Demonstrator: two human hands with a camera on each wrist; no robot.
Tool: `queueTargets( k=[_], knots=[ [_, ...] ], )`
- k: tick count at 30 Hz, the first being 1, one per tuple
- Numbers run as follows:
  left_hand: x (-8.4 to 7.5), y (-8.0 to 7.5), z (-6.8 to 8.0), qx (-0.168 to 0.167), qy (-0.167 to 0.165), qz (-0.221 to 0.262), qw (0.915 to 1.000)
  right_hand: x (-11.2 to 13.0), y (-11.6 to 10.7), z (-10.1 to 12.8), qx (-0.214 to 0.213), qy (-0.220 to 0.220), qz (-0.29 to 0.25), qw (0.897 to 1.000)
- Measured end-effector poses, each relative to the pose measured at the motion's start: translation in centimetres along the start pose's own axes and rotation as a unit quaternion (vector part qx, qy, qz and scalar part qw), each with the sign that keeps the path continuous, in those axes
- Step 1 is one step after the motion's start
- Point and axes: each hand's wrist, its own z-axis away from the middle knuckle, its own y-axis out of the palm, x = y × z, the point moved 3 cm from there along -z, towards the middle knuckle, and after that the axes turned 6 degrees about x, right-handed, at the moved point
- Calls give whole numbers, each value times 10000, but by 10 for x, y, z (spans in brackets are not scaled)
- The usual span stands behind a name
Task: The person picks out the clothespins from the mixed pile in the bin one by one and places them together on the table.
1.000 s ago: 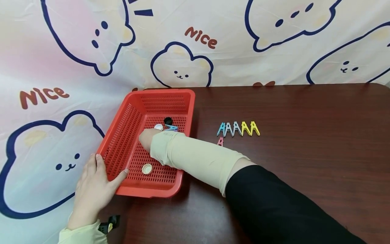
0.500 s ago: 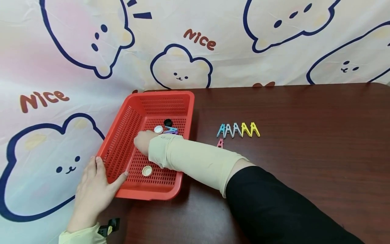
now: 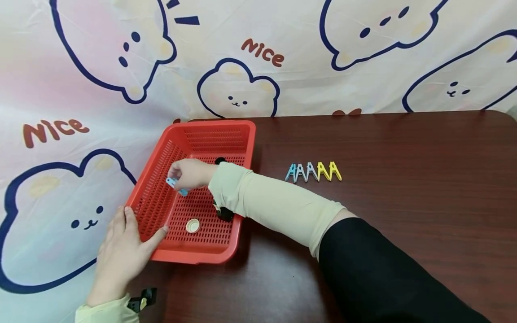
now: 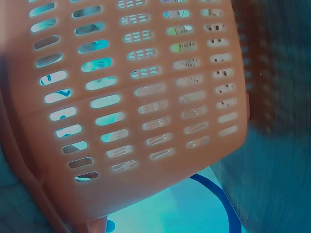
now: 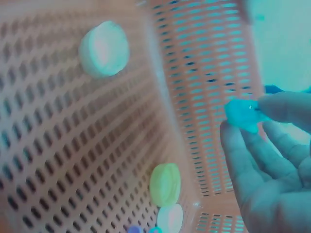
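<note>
My right hand (image 3: 189, 174) is raised inside the red basket (image 3: 161, 184), above the basket floor and toward the left wall. Its thumb and fingertips (image 5: 286, 104) pinch a small light-blue clothes peg (image 3: 176, 185); the rest of the fingers curl loosely around it. In the right wrist view the blue peg (image 5: 241, 114) sits just in front of the perforated basket wall (image 5: 214, 73), clear of the floor.

My left hand (image 3: 123, 251) rests against the near-left corner of the basket. The fingers lie straight along the outside of the wall and the thumb touches the rim. The left wrist view shows only the slotted outer wall of the basket (image 4: 136, 107), close up.

Items on the basket floor:
- A white bottle cap (image 3: 192, 225), open side up, near the front wall.
- A dark cap (image 3: 220, 160) toward the back wall, partly hidden behind my right wrist.
- Further caps appear in the right wrist view: one white (image 5: 103, 49), one yellowish (image 5: 164, 184).

To the right of the basket, well apart from it, a row of clothes pegs (image 3: 313, 172) stands on the dark wooden table (image 3: 404, 188): blue, grey, then yellow.
</note>
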Motion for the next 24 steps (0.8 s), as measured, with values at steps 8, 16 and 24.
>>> queueTargets(
  k=[8,16,24],
  knots=[
    [-3,-2,-3,67,-107,-18,9999,9,-14,18,192,-375,-2810,9588],
    [-7,-3,-6,129,-121,-2,9998,1,-25,52,509,-628,-3944,9154],
    [-4,-3,-5,484,-421,16,9979,-28,-29,80,734,-662,-4196,9023]
  ],
)
